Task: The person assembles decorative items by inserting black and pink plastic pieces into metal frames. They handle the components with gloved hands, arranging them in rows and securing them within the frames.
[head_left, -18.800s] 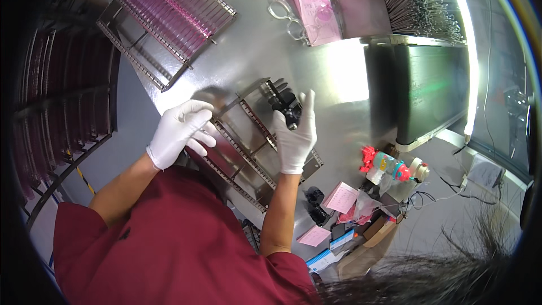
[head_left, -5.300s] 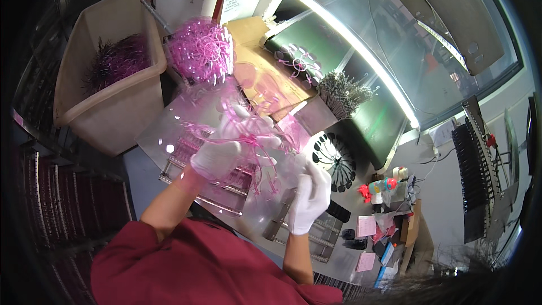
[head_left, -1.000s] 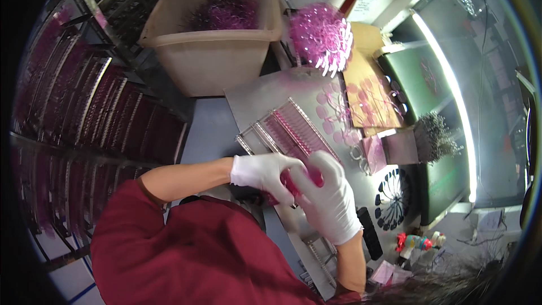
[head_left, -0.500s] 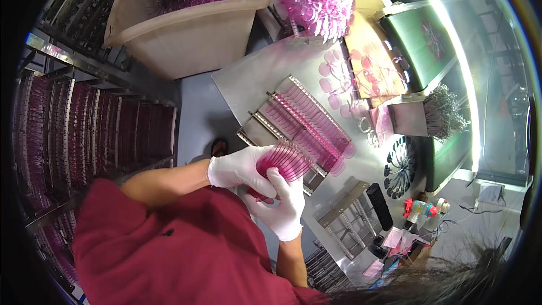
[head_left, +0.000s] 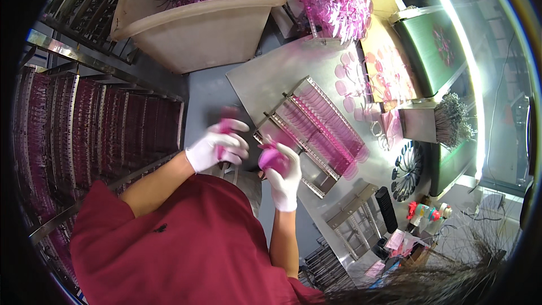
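Observation:
My left hand (head_left: pixel 210 149), in a white glove, grips a small stack of pink translucent lenses (head_left: pixel 227 126), blurred by motion. Apart from it, to the right, my gloved right hand (head_left: pixel 289 179) is closed round another bunch of pink lenses (head_left: pixel 273 160), round and glossy. Just beyond the right hand, a metal rack (head_left: pixel 307 176) lies on the table, holding overlapping rows of pink lenses (head_left: pixel 333 130). Neither hand visibly touches the rack's rows.
A steel table (head_left: pixel 262 70) carries loose pink discs (head_left: pixel 344 72), an empty metal frame (head_left: pixel 353 214) and a ring of black pieces (head_left: pixel 407 172). Behind stands a large pale tub (head_left: pixel 197 36). Racks full of pink lenses (head_left: pixel 84 130) line the left.
Both hands were together round one fanned stack of pink lenses; now they are apart, each with part of the lenses. The left hand moved left and away from me. The view shifted slightly.

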The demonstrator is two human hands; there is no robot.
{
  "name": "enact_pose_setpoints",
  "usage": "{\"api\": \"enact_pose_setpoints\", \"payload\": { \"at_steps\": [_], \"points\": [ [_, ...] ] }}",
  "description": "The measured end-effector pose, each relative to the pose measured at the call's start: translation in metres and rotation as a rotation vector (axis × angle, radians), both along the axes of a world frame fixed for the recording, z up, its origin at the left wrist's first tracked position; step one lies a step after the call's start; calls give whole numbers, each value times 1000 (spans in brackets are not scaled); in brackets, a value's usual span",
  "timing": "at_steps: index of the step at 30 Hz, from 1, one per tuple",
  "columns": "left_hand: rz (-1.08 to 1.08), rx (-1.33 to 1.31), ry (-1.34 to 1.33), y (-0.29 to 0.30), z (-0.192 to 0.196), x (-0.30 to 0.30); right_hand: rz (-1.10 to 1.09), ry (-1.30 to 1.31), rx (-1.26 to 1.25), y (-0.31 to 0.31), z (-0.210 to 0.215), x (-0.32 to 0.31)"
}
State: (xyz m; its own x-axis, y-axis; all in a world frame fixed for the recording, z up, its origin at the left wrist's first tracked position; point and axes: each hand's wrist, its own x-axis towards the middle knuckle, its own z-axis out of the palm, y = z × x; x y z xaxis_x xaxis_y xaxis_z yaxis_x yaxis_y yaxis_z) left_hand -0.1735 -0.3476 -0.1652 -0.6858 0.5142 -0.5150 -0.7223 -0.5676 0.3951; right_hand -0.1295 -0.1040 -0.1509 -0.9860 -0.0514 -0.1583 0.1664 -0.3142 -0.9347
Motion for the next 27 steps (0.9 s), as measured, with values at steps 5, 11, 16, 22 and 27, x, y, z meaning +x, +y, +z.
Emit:
{"api": "enact_pose_setpoints", "payload": {
  "at_steps": [5, 11, 16, 22, 27],
  "points": [
    [190, 17, -148, -22, -38, 18, 85, 165, 459, -23, -30, -19],
    [123, 40, -98, 20, -45, 13, 65, 418, 825, -31, -15, -22],
    [127, 39, -87, 30, -68, -2, 102, 395, 906, -37, -13, -26],
    [89, -64, -106, 35, -47, -9, 120, 362, 947, -8, -18, -2],
    [37, -89, -117, 39, -46, -17, 160, 247, 1025, 32, -19, 10]
  ]
}}
